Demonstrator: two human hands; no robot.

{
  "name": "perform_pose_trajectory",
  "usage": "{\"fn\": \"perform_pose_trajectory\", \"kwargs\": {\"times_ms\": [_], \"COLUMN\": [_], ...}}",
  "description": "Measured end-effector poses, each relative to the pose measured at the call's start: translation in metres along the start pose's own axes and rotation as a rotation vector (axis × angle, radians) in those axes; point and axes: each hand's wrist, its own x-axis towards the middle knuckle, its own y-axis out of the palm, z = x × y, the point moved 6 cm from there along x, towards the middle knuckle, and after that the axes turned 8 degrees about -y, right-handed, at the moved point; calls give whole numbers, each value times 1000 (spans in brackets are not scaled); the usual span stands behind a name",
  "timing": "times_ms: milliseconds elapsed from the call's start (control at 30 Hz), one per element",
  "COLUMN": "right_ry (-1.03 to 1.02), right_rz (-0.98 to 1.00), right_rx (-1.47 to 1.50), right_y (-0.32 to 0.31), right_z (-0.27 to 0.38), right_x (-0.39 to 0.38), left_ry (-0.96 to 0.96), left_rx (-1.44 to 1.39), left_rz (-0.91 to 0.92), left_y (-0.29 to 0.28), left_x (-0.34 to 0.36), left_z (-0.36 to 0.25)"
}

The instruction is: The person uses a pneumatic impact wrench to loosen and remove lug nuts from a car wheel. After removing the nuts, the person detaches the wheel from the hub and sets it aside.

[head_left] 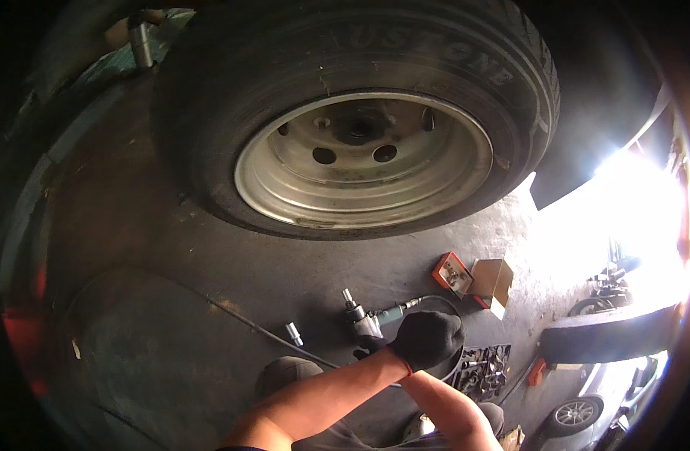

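My forearms cross in front of me, both hands in black gloves. My left hand (pixel 429 338) is closed, reaching over to the right; whatever its fingers hold is hidden. Under my left wrist, only a dark bit of my right hand (pixel 371 344) shows, beside the body of an air impact wrench (pixel 365 322); its fingers are hidden. The wrench lies with a socket (pixel 349 296) pointing away from me and a hose joined to its green-grey handle (pixel 391 313). A loose metal socket (pixel 293 334) stands on the floor to the left of the wrench.
A wheel with a silver rim (pixel 300 197) and black tyre (pixel 202 150) hangs above the floor ahead. An opened red box (pixel 452 274) of small parts lies beyond my hands. A tool tray (pixel 486 368) sits right. An air hose (pixel 262 328) crosses the floor. A car (pixel 585 402) stands far right.
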Motion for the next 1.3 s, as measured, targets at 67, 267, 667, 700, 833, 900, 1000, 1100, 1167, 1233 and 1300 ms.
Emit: {"fn": "perform_pose_trajectory", "kwargs": {"times_ms": [67,267,667,700,833,900,1000,1100,1167,1233,1300], "right_ry": [-5,-47,-197,-212,-270,-317,-409,-542,-650,-382,-251], "right_rz": [5,31,113,122,162,199,266,316,201,27,-80], "right_rx": [-7,-31,-68,-65,-56,-56,-57,-77,-29,-58,-26], "right_y": [5,27,96,100,109,111,104,72,25,-13,-44], "right_z": [6,25,65,66,68,67,55,15,-26,-77,-119], "right_x": [10,44,62,62,68,79,106,144,167,191,197], "left_ry": [13,-36,61,44,-35,-52,-126,-213,-275,-349,-431], "left_rx": [-22,-73,88,105,278,328,410,476,506,478,472], "left_rz": [-33,-53,-59,-81,-170,-218,-187,-105,-50,-6,41], "left_y": [-2,-5,-88,-100,-141,-151,-152,-138,-124,-108,-90], "left_x": [5,20,-25,-31,-47,-49,-56,-63,-65,-67,-72], "left_z": [3,7,-9,-11,-20,-25,-33,-35,-34,-28,-18]}}
